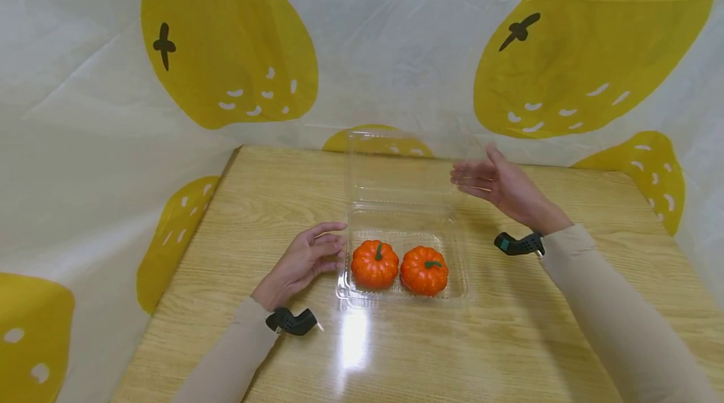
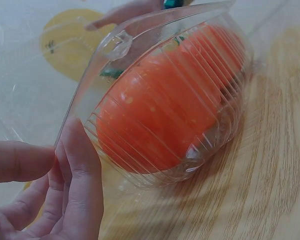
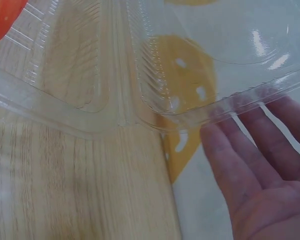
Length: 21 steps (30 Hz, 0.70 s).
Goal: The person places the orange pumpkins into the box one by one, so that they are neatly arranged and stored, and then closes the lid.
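A clear plastic clamshell container [image 1: 459, 277] lies open on the table, its lid [image 1: 396, 180] raised at the back. Two orange toy pumpkins [image 1: 375, 266] with green stems sit side by side in the base. At the base's left side, my left hand [image 1: 304, 258] pinches the rim between thumb and finger, as the left wrist view shows. My right hand [image 1: 511, 189] is at the lid's right edge; in the right wrist view its nearly straight fingers [image 3: 235, 160] touch the outside of that edge. Little of the thin lid shows clearly in the head view.
The wooden table [image 1: 271, 183] extends around the container on both sides and in front. Behind it and to the left hangs a pale sheet [image 1: 390, 44] with big yellow fruit shapes, close to the table's back edge. Black cameras [image 1: 291, 321] are strapped to both wrists.
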{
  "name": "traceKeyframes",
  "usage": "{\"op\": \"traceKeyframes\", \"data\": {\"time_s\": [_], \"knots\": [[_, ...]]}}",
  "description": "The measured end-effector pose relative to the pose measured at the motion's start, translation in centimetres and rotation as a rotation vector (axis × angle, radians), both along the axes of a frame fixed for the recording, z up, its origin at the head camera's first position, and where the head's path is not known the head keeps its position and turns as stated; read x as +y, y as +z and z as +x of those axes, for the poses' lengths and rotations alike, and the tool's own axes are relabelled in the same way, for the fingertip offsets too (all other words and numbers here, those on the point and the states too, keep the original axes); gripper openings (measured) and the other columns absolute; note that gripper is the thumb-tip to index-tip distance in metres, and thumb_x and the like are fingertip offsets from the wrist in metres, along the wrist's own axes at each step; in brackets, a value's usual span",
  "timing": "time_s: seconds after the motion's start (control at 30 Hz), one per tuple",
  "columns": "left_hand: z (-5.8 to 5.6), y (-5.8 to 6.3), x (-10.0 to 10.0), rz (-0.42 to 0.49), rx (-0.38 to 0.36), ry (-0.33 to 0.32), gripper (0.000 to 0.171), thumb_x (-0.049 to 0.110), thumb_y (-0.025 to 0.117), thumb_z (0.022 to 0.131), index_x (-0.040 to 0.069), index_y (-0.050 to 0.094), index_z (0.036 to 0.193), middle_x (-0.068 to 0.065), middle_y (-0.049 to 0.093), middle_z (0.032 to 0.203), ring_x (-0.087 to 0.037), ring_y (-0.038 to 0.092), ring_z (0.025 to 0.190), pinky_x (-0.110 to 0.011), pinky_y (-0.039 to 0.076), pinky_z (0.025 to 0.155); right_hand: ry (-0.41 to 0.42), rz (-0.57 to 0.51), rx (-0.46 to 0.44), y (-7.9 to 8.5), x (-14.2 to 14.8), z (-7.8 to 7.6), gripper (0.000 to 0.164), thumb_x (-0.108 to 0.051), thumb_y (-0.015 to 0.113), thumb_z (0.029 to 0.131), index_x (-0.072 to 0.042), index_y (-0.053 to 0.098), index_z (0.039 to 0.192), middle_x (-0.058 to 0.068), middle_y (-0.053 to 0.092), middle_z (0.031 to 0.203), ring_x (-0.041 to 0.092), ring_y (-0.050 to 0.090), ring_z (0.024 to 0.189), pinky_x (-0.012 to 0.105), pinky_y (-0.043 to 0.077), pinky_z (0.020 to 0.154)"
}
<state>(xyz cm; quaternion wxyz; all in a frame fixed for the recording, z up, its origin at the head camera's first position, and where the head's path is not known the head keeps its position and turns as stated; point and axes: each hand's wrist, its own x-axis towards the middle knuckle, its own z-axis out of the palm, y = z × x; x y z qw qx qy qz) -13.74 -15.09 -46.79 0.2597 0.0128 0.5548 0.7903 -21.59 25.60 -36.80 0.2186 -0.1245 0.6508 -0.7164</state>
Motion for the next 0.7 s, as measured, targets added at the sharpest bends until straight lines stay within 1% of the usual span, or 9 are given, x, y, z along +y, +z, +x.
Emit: {"op": "traceKeyframes", "data": {"time_s": [0.17, 0.2, 0.27, 0.3, 0.4, 0.6, 0.63, 0.7], "knots": [[0.0, 0.0, -0.1, 0.002, -0.003, -0.004, 0.048, -0.001, 0.057, 0.100, 0.003, 0.047, 0.147, 0.002, 0.067, 0.102, -0.010, 0.068, 0.083, -0.027, 0.064, 0.077, 0.054, 0.170, 0.053, 1.1, 0.2, 0.7, 0.082, -0.061, 0.026, 0.108, 0.006, 0.043, 0.152, -0.013, 0.069, 0.132, 0.003, 0.064, 0.127, 0.016, 0.052, 0.105], [0.0, 0.0, -0.1, 0.002, -0.002, -0.005, 0.048, -0.001, 0.058, 0.100, 0.003, 0.047, 0.147, 0.002, 0.067, 0.102, -0.010, 0.068, 0.083, -0.027, 0.064, 0.077, 0.062, 0.204, 0.060, 1.3, 0.2, 0.9, 0.083, -0.062, 0.025, 0.107, 0.004, 0.042, 0.153, -0.014, 0.067, 0.134, 0.002, 0.063, 0.128, 0.016, 0.052, 0.106], [0.0, 0.0, -0.1, -0.001, -0.001, -0.007, 0.048, 0.000, 0.059, 0.100, 0.004, 0.048, 0.146, 0.003, 0.067, 0.102, -0.010, 0.067, 0.084, -0.027, 0.064, 0.077, 0.086, 0.256, 0.079, 1.6, 0.4, 1.1, 0.087, -0.063, 0.021, 0.107, 0.007, 0.037, 0.156, -0.016, 0.065, 0.136, 0.001, 0.061, 0.131, 0.015, 0.051, 0.107], [0.0, 0.0, -0.1, -0.001, 0.000, -0.008, 0.048, 0.000, 0.059, 0.100, 0.004, 0.048, 0.147, 0.003, 0.067, 0.102, -0.010, 0.067, 0.084, -0.027, 0.064, 0.078, 0.097, 0.276, 0.087, 1.8, 0.4, 1.3, 0.086, -0.064, 0.020, 0.107, 0.006, 0.037, 0.156, -0.017, 0.064, 0.137, 0.000, 0.060, 0.131, 0.015, 0.050, 0.107], [0.1, 0.0, 0.0, -0.005, 0.000, -0.011, 0.048, 0.000, 0.058, 0.100, 0.004, 0.048, 0.147, 0.002, 0.067, 0.102, -0.010, 0.067, 0.084, -0.027, 0.064, 0.078, 0.129, 0.308, 0.105, 2.2, 0.7, 1.6, 0.086, -0.062, 0.015, 0.108, 0.006, 0.037, 0.156, -0.018, 0.062, 0.138, -0.001, 0.059, 0.133, 0.015, 0.049, 0.108], [0.1, 0.0, 0.1, -0.010, 0.001, -0.017, 0.050, -0.001, 0.058, 0.100, 0.001, 0.045, 0.149, 0.002, 0.066, 0.103, -0.011, 0.067, 0.085, -0.027, 0.064, 0.079, 0.201, 0.308, 0.129, 2.6, 1.3, 1.9, 0.081, -0.052, 0.013, 0.112, 0.014, 0.029, 0.155, -0.021, 0.061, 0.141, -0.004, 0.057, 0.134, 0.014, 0.048, 0.108], [0.1, 0.0, 0.1, -0.009, 0.002, -0.019, 0.050, 0.000, 0.058, 0.100, 0.001, 0.045, 0.149, 0.002, 0.066, 0.103, -0.011, 0.067, 0.085, -0.027, 0.064, 0.079, 0.212, 0.311, 0.132, 2.6, 1.4, 2.0, 0.081, -0.051, 0.013, 0.112, 0.015, 0.029, 0.155, -0.020, 0.061, 0.142, -0.004, 0.056, 0.134, 0.014, 0.048, 0.109], [0.1, 0.0, 0.0, -0.007, 0.004, -0.021, 0.051, 0.000, 0.058, 0.101, 0.001, 0.044, 0.149, 0.002, 0.066, 0.103, -0.011, 0.067, 0.084, -0.027, 0.064, 0.079, 0.227, 0.332, 0.133, 2.8, 1.6, 2.1, 0.080, -0.051, 0.013, 0.112, 0.013, 0.033, 0.154, -0.018, 0.060, 0.145, -0.005, 0.056, 0.134, 0.012, 0.046, 0.108]]}}
